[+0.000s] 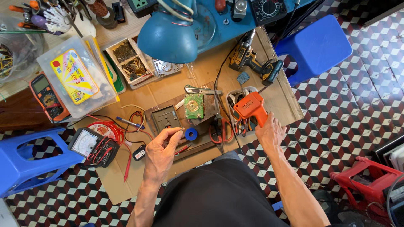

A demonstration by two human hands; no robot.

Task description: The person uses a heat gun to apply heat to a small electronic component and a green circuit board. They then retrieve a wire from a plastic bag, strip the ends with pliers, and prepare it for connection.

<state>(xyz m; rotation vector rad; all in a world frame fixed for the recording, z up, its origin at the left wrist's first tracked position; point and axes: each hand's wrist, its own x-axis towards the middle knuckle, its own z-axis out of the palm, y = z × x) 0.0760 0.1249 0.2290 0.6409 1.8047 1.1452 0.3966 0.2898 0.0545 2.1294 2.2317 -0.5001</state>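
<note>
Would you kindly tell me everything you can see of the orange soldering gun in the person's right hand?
The orange soldering gun looks like moulded plastic, pistol-shaped, with a blocky body and a grip angled down toward the person. The right hand wraps that grip from below. Its body hangs over a small tray of pliers on the cardboard-covered table; whether they touch is unclear. Its tip is hard to make out.

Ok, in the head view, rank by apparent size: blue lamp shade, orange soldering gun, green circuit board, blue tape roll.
1. blue lamp shade, though it sits nearer the camera
2. orange soldering gun
3. green circuit board
4. blue tape roll
</note>
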